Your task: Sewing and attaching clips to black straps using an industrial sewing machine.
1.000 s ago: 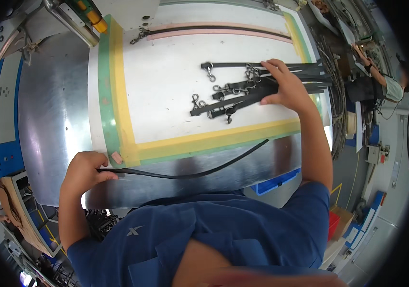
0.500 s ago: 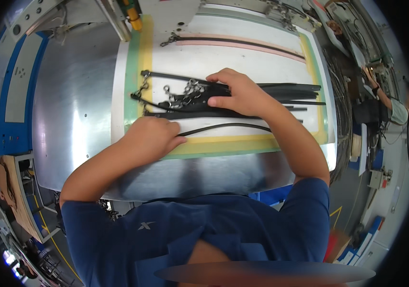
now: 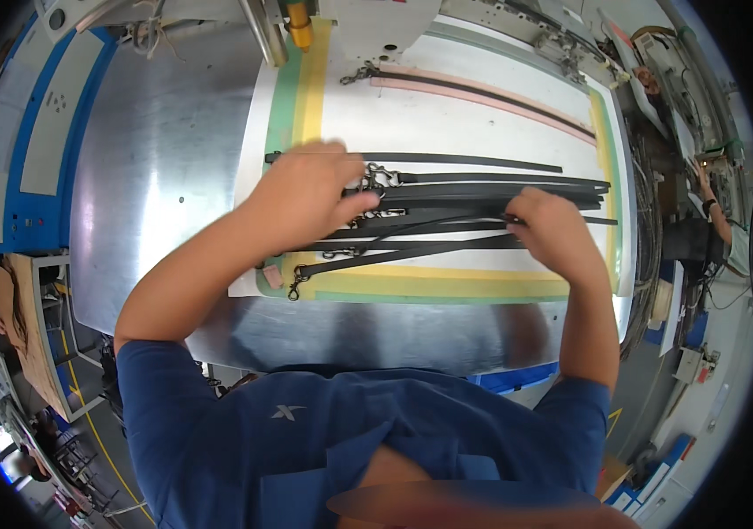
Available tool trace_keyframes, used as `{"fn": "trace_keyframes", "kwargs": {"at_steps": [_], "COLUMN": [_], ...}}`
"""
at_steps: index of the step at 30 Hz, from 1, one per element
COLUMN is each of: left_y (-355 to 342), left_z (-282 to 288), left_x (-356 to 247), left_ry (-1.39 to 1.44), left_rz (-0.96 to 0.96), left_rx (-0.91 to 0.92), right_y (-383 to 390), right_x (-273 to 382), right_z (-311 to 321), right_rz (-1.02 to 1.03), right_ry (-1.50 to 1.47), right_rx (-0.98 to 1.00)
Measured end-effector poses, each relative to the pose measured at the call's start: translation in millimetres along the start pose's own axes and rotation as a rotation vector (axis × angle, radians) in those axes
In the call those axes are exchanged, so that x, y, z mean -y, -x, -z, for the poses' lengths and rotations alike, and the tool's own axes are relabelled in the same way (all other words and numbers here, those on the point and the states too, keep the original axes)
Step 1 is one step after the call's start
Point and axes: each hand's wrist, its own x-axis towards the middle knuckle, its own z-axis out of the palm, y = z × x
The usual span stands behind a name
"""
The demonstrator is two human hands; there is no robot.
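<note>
A person in a blue shirt (image 3: 367, 432) leans over a metal bench (image 3: 165, 176) with both forearms reaching in from below. On the bench lies a white board (image 3: 456, 123) edged with yellow and green tape, and across its middle runs a bundle of black straps (image 3: 482, 189), each ending in a small metal clip (image 3: 376, 176) at the left end.

The left hand (image 3: 306, 198) rests palm down on the clip end of the bundle – its fingers are curled together over the straps, though the blur makes it hard to tell whether they pinch any one of them. The right hand (image 3: 552, 229) sits further along, near the middle of the straps, with its fingers closed on one strap that slants down to the left, away from the rest. That loose strap's clip (image 3: 295, 284) lies on the yellow tape at the board's lower left corner.

Near the top of the board a single dark strap (image 3: 482, 88) lies apart on a pink strip. At the far right edge (past the board) another person's hand (image 3: 704, 181) shows beside some equipment.
</note>
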Motion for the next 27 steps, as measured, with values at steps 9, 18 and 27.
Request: {"fn": "trace_keyframes", "kwargs": {"at_steps": [9,18,27], "left_y": [-109.5,-98.8,-99.1], "left_z": [-36.6,-39.0,-24.4], "left_x": [48.9,72.5,87.4], "left_ry": [-0.282,-0.264,-0.251], "left_rz": [0.108,0.026,0.122], "left_rx": [-0.195,-0.302,-0.435], "right_y": [-90.5,-198.4,-205.7], "right_x": [38.8,13.6,10.1], "right_z": [26.7,-35.4,-47.2], "right_rz": [0.133,0.041,0.005], "right_ry": [-0.014,-0.079,-0.183], "right_rx": [-0.21,-0.404,-0.458]}}
